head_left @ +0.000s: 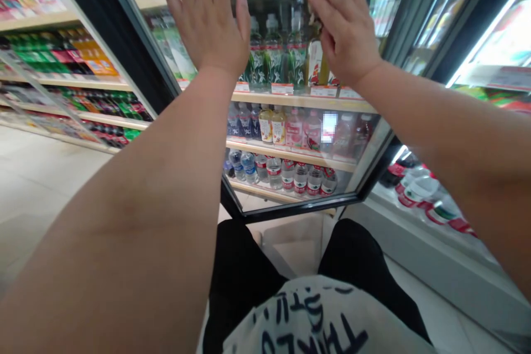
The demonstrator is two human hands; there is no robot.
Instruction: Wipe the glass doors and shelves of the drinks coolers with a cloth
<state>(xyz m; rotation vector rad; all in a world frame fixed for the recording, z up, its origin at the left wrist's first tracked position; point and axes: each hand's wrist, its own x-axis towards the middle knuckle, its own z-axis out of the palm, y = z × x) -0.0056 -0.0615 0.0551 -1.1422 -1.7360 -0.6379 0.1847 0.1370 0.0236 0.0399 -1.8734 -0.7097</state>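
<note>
A glass door (352, 144) in a black frame stands in front of me, with shelves of drinks showing through it or mirrored in it. My left hand (211, 27) lies flat toward the glass, fingers spread, holding nothing. On the upper right of the pane, my right hand (346, 25) is closed with its fingers curled. It grips what looks like a small crumpled cloth (314, 17), mostly hidden under the fingers. Green-labelled bottles (272, 55) appear between my two hands.
Shelves of soft drinks (87, 55) run along the left. To the right, bottles with red labels (418, 191) line the cooler above its grey base (415, 249). The door's black bottom rail (298, 209) crosses just above my knees. Pale tiles (37, 177) cover the floor.
</note>
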